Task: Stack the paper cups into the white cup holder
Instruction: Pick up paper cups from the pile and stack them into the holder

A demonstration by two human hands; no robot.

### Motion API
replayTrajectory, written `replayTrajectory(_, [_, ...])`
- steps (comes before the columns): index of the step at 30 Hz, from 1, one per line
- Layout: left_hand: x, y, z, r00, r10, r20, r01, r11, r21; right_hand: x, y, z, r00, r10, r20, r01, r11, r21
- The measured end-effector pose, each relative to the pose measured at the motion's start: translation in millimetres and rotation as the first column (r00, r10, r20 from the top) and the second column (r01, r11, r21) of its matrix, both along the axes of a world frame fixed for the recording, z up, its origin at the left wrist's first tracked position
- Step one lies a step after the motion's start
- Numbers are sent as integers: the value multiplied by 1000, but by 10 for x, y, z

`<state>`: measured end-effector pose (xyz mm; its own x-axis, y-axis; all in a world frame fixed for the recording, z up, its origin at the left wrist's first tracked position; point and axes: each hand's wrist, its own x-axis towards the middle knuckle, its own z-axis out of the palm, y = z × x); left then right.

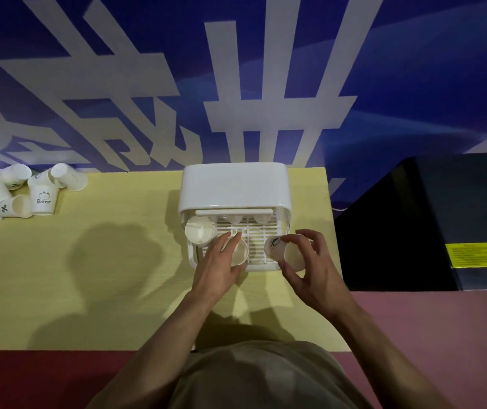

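A yellow table (88,261) stands against a blue lettered wall (266,54), bearing the white cup holder (234,187). Left hand (217,267), fingers straight, half hides one paper cup (240,253); right hand (310,267) pinches a tilted cup (280,249). Loose cups (15,193) far left are partly cut off.

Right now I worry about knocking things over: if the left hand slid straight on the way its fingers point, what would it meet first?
Probably the grid tray of the white cup holder: the left hand points up-right across it, past the upright cup. Depth is unclear.
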<state>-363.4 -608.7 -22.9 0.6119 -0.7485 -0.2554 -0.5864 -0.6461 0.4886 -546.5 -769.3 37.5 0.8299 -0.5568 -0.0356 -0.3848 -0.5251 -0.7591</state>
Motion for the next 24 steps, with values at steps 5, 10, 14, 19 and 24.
replayTrajectory(5, [24,-74,-77,997,29,-69,-29,1000,11,70,-26,-43,999,47,10,-47,999,-6])
replayTrajectory(10, [23,-95,-113,997,36,-64,-37,999,-6,158,-5,-60,995,93,29,-93,996,4])
replayTrajectory(14, [-17,59,-138,996,56,-66,-60,996,-71,289,38,-57,989,131,61,-132,991,14])
replayTrajectory(19, [-83,312,-124,992,85,-96,-100,983,-155,457,135,-118,975,203,91,-205,979,17])
replayTrajectory(24, [-110,477,-45,983,127,-136,-151,971,-184,634,237,-143,957,265,119,-265,964,-13])
